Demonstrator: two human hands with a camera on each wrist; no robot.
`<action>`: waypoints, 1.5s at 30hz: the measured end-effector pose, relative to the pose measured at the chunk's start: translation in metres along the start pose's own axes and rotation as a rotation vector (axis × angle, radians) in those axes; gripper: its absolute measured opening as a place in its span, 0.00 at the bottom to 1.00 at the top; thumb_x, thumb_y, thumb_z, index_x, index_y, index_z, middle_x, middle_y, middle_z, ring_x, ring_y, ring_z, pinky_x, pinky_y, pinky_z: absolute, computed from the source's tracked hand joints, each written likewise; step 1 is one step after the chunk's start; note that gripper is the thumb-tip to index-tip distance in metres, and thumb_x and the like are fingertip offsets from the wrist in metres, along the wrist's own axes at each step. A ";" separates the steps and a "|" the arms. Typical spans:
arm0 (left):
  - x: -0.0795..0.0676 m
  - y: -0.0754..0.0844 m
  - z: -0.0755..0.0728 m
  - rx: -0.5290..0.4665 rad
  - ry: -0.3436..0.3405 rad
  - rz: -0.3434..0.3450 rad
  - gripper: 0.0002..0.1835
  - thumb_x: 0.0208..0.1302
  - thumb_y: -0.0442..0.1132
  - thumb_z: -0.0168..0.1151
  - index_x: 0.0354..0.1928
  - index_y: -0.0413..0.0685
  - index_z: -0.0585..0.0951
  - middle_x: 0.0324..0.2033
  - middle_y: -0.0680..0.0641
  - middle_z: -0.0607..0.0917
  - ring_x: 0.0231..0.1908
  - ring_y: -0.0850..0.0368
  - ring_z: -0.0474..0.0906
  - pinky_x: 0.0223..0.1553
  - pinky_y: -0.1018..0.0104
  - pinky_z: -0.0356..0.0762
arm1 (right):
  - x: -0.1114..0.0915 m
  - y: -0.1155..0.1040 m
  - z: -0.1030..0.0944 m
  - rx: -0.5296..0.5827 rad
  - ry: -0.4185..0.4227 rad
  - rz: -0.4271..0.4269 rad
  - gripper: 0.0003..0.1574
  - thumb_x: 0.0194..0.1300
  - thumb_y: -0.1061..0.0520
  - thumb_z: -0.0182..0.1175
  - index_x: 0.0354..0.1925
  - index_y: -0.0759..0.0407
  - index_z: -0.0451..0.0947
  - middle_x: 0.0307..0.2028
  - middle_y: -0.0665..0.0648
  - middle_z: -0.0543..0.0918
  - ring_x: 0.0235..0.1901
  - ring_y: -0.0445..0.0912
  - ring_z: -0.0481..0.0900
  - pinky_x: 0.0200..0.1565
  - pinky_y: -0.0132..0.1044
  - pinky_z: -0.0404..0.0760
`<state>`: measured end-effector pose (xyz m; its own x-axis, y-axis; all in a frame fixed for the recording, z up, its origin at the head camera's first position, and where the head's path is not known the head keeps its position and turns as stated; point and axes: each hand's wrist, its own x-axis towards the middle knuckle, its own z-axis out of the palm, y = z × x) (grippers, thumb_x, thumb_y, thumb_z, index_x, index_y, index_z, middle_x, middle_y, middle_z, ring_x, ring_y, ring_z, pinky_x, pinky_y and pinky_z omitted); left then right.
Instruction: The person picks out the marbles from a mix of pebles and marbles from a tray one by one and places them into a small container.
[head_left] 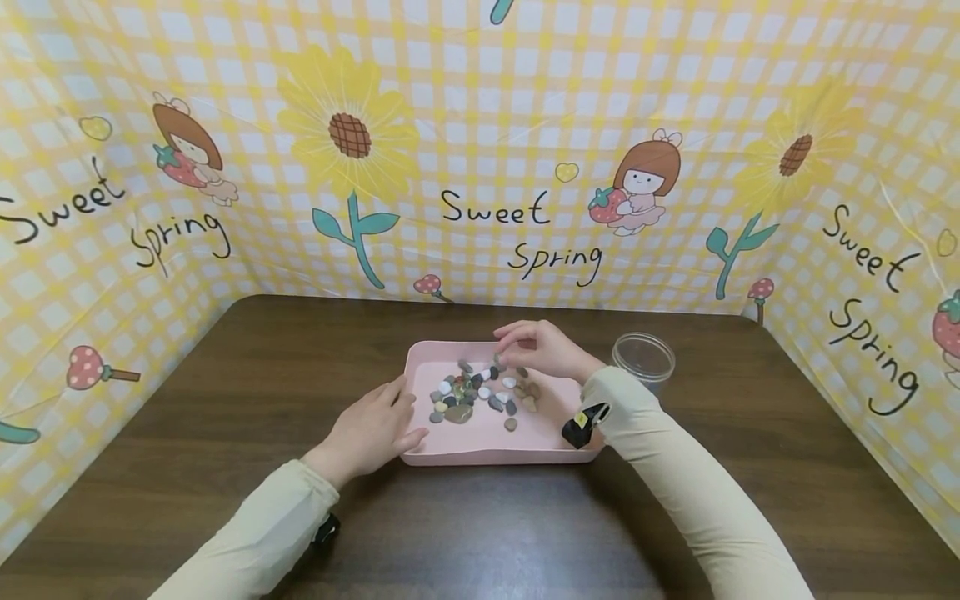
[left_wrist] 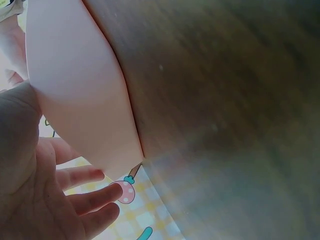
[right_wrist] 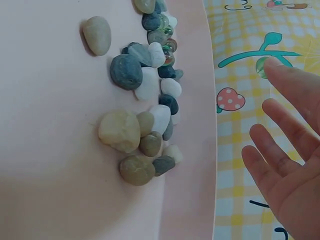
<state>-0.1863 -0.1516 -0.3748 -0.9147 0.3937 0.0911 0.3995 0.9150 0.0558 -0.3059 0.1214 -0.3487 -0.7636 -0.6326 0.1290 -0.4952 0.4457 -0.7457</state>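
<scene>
Head view. Pink tray (head_left: 480,446) on a dark wooden table (head_left: 225,400), holding a cluster of small pebbles (head_left: 480,392) in white, grey and brown. Left hand (head_left: 371,429): fingers straight and relaxed, resting against the tray's left edge, holding nothing. Right hand (head_left: 536,346): poised above the tray's far side, fingertips drawn together over the pebbles; something small and dark shows at the fingertips, but a grip cannot be confirmed here. Clear plastic jar (head_left: 643,360) stands just right of the tray, lidless. Yellow checked backdrop (head_left: 480,167) with sunflowers and "Sweet Spring" lettering encloses the table on three sides.

Left wrist view. Tray's outer wall (left_wrist: 80,85) close up, tabletop beyond. Fingers (left_wrist: 95,200) extended, loose, beside the wall.

Right wrist view. Pebbles (right_wrist: 145,100) strung along the tray's rim (right_wrist: 192,150), several glassy ones among them. Fingers (right_wrist: 285,150) spread and mostly straight; a small greenish bead (right_wrist: 261,66) sits at one fingertip, pinch not discernible.
</scene>
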 end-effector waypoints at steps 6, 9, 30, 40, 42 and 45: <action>-0.001 0.000 -0.001 0.018 0.017 0.014 0.30 0.62 0.55 0.54 0.54 0.36 0.75 0.61 0.31 0.70 0.58 0.37 0.71 0.57 0.49 0.72 | -0.003 -0.005 -0.005 0.056 0.001 0.023 0.11 0.60 0.60 0.62 0.42 0.62 0.82 0.59 0.61 0.75 0.63 0.54 0.68 0.64 0.48 0.68; -0.001 0.000 -0.002 0.017 0.012 0.010 0.30 0.62 0.55 0.54 0.55 0.36 0.75 0.61 0.31 0.69 0.58 0.37 0.71 0.57 0.49 0.72 | -0.006 -0.006 -0.006 0.061 0.006 0.027 0.11 0.60 0.59 0.62 0.42 0.62 0.82 0.59 0.60 0.75 0.63 0.53 0.68 0.65 0.48 0.66; 0.000 -0.001 0.001 0.003 0.005 -0.006 0.31 0.62 0.57 0.54 0.55 0.36 0.75 0.62 0.31 0.68 0.59 0.37 0.71 0.58 0.48 0.72 | -0.026 -0.004 -0.021 0.050 0.092 -0.033 0.10 0.59 0.59 0.63 0.41 0.61 0.83 0.58 0.61 0.76 0.61 0.53 0.71 0.62 0.44 0.70; 0.000 -0.001 0.001 0.008 0.008 -0.004 0.31 0.62 0.57 0.54 0.55 0.36 0.75 0.62 0.31 0.68 0.59 0.37 0.71 0.58 0.49 0.72 | -0.040 -0.004 -0.032 0.040 0.129 -0.015 0.10 0.59 0.59 0.63 0.40 0.61 0.83 0.58 0.62 0.76 0.61 0.55 0.72 0.60 0.44 0.73; 0.000 -0.001 0.001 0.009 0.005 -0.004 0.31 0.62 0.57 0.54 0.55 0.36 0.75 0.62 0.31 0.68 0.59 0.37 0.71 0.58 0.49 0.72 | -0.044 -0.005 -0.035 0.035 0.137 -0.009 0.11 0.59 0.58 0.63 0.41 0.61 0.82 0.59 0.62 0.75 0.61 0.55 0.72 0.59 0.44 0.73; 0.000 -0.001 0.001 0.006 0.002 -0.006 0.32 0.62 0.57 0.54 0.55 0.36 0.75 0.62 0.31 0.68 0.59 0.37 0.70 0.58 0.48 0.71 | -0.048 -0.003 -0.039 0.033 0.148 0.000 0.11 0.59 0.58 0.63 0.41 0.61 0.82 0.59 0.61 0.75 0.61 0.54 0.72 0.60 0.45 0.73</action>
<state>-0.1866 -0.1522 -0.3754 -0.9170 0.3880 0.0925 0.3935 0.9179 0.0506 -0.2836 0.1752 -0.3272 -0.8178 -0.5310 0.2219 -0.4830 0.4238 -0.7662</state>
